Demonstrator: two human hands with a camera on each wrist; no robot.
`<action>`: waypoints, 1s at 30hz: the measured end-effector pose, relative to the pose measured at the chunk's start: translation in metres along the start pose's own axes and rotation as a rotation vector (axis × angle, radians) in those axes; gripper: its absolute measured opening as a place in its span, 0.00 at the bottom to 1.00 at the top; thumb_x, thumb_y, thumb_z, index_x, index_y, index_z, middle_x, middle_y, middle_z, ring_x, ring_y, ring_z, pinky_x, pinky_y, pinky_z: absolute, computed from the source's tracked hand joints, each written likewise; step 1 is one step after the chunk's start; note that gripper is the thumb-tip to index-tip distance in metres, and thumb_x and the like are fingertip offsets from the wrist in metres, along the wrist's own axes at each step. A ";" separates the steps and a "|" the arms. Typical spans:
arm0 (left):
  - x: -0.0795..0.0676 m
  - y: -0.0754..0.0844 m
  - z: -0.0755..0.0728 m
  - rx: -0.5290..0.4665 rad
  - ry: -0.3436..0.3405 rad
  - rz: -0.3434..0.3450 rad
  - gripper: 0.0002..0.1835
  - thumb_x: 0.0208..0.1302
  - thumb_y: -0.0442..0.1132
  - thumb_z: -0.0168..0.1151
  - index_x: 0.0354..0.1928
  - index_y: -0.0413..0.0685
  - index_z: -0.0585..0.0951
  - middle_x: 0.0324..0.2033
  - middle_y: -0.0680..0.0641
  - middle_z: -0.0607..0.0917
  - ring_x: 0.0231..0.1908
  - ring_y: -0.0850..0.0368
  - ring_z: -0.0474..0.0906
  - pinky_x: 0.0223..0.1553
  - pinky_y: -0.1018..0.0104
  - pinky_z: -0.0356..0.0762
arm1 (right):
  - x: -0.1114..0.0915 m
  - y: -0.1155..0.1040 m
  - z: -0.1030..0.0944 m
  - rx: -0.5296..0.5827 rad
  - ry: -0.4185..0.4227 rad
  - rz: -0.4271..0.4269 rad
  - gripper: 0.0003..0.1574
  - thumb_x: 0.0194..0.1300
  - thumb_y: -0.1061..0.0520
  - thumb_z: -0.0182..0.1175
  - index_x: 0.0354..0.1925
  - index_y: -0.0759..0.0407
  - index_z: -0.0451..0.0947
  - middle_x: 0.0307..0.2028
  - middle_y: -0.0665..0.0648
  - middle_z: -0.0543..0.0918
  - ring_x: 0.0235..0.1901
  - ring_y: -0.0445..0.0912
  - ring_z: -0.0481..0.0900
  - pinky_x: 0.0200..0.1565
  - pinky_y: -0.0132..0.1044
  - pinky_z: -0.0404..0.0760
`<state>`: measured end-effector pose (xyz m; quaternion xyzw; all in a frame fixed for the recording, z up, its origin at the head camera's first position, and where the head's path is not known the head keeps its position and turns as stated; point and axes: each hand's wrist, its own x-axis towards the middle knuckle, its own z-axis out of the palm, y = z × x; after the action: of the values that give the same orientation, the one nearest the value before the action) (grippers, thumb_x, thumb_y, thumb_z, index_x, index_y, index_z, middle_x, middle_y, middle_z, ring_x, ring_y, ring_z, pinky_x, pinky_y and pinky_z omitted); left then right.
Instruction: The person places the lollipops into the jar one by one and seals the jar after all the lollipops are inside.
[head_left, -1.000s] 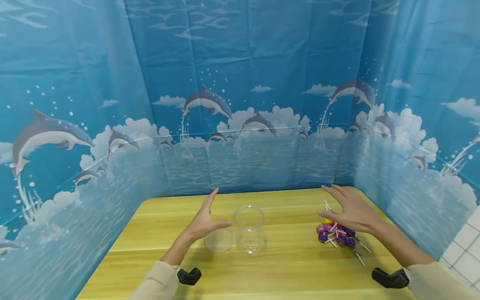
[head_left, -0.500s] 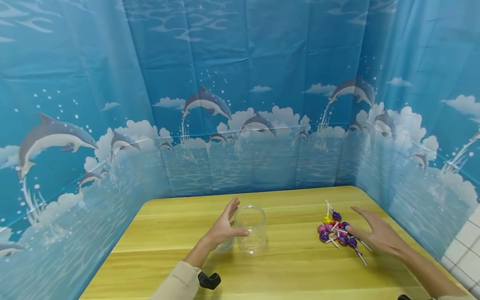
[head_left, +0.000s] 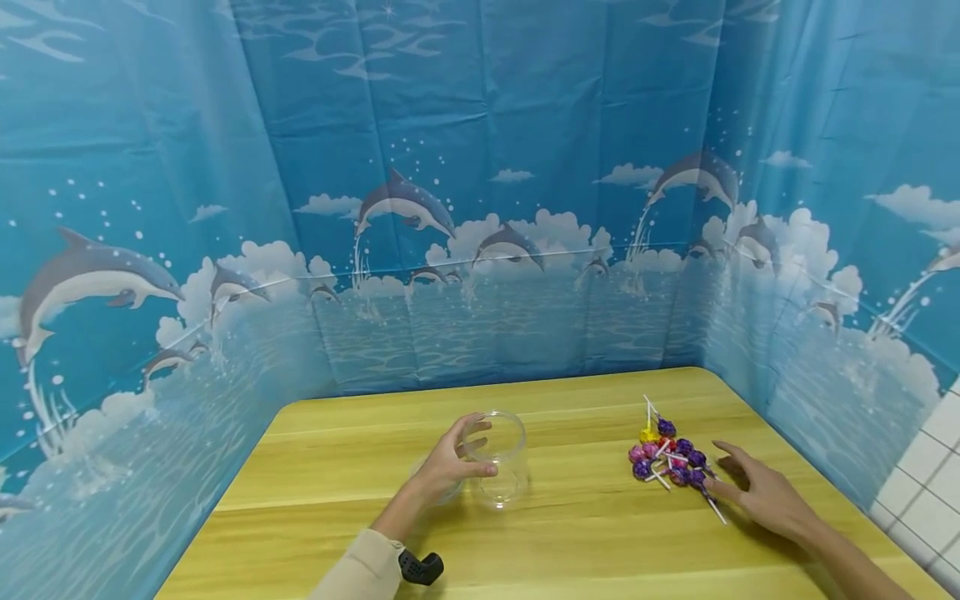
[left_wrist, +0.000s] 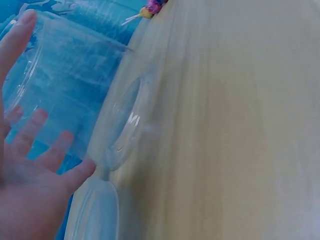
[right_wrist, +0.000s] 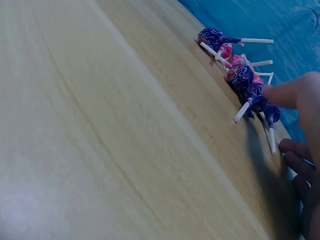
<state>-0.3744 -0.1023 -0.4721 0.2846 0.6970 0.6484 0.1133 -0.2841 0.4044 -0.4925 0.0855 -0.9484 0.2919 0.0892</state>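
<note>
- Holding left hand around a clear jar with fingers apart
- Holding right hand beside lollipops on yellow table with thumb and fingers apart

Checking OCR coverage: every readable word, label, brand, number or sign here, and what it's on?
No text can be read.
Lollipop wrappers: printed marks, too small and blurred to read.
Jar, lid: no lettering seen.
Curtain: pictures only, no words seen.
Black wrist device: nothing legible.

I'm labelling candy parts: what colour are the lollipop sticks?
The lollipop sticks are white; the right wrist view shows them best.
</note>
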 end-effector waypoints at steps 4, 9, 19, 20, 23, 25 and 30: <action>0.000 -0.001 -0.002 -0.008 0.000 -0.010 0.50 0.62 0.40 0.77 0.80 0.51 0.57 0.73 0.43 0.66 0.74 0.31 0.57 0.62 0.47 0.74 | 0.002 0.005 0.004 -0.041 0.059 -0.019 0.39 0.72 0.46 0.66 0.64 0.75 0.71 0.55 0.75 0.80 0.54 0.73 0.77 0.52 0.69 0.72; 0.001 -0.002 -0.004 0.000 -0.015 -0.020 0.50 0.63 0.40 0.77 0.81 0.52 0.56 0.74 0.41 0.64 0.74 0.30 0.56 0.62 0.47 0.74 | 0.007 0.011 0.006 -0.089 0.112 -0.019 0.16 0.70 0.55 0.68 0.48 0.66 0.84 0.43 0.62 0.84 0.41 0.59 0.83 0.44 0.58 0.80; 0.002 0.000 -0.003 0.008 -0.038 -0.033 0.49 0.65 0.41 0.75 0.81 0.56 0.55 0.75 0.41 0.63 0.74 0.29 0.55 0.61 0.48 0.75 | 0.016 0.018 0.000 -0.076 0.113 0.038 0.08 0.72 0.60 0.64 0.43 0.64 0.88 0.37 0.58 0.88 0.36 0.56 0.84 0.38 0.55 0.81; 0.002 0.000 -0.002 0.008 -0.037 -0.033 0.49 0.65 0.41 0.75 0.81 0.56 0.55 0.74 0.42 0.63 0.74 0.29 0.55 0.61 0.48 0.75 | 0.017 0.018 -0.002 -0.067 0.109 0.038 0.09 0.73 0.60 0.63 0.43 0.65 0.87 0.37 0.60 0.87 0.36 0.57 0.84 0.38 0.56 0.81; 0.004 0.001 -0.002 0.012 -0.034 -0.034 0.49 0.65 0.41 0.75 0.81 0.56 0.55 0.74 0.43 0.63 0.74 0.30 0.56 0.61 0.48 0.75 | 0.021 0.019 -0.009 -0.058 0.117 0.050 0.11 0.75 0.60 0.61 0.45 0.67 0.86 0.37 0.60 0.87 0.36 0.57 0.83 0.37 0.54 0.81; 0.004 0.002 -0.002 0.013 -0.032 -0.028 0.48 0.66 0.40 0.75 0.81 0.56 0.56 0.74 0.42 0.63 0.74 0.31 0.56 0.61 0.48 0.75 | 0.025 0.017 -0.015 -0.048 0.131 0.053 0.13 0.76 0.60 0.59 0.47 0.69 0.85 0.38 0.61 0.87 0.36 0.56 0.83 0.36 0.51 0.81; 0.002 0.002 -0.004 0.004 -0.024 -0.039 0.48 0.65 0.39 0.74 0.80 0.58 0.56 0.74 0.42 0.63 0.74 0.31 0.57 0.62 0.47 0.74 | 0.038 0.004 -0.029 -0.007 0.138 0.002 0.18 0.80 0.58 0.55 0.52 0.72 0.83 0.42 0.66 0.87 0.40 0.60 0.83 0.36 0.51 0.81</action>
<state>-0.3777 -0.1045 -0.4689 0.2790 0.7022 0.6412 0.1340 -0.3181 0.4203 -0.4625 0.0639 -0.9410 0.2941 0.1545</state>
